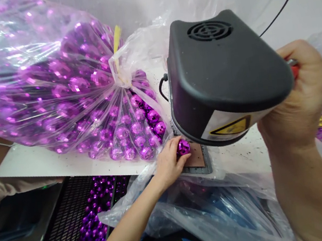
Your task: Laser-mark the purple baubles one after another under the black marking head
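Left hand [169,164]: thumb and fingertips pinched on 1 purple faceted ball [183,146], thumb on the near side, fingers on the far side. Ball sits over a brown board [196,157], just under the edge of the black machine head [226,69]; the side pinch likely keeps it from rolling and leaves its top free. Whether it touches the board, cannot tell.

Right hand [289,104]: fingers curled round a red handle [295,70] at the head's right, tips hidden behind the housing; probably a grip for working the lever from outside.

Beyond and left of the left fingers, a tied clear bag [51,85] of purple balls, its neck gathered, presumably against spilling. Below-left of those fingers, a black crate [58,230] holds more.
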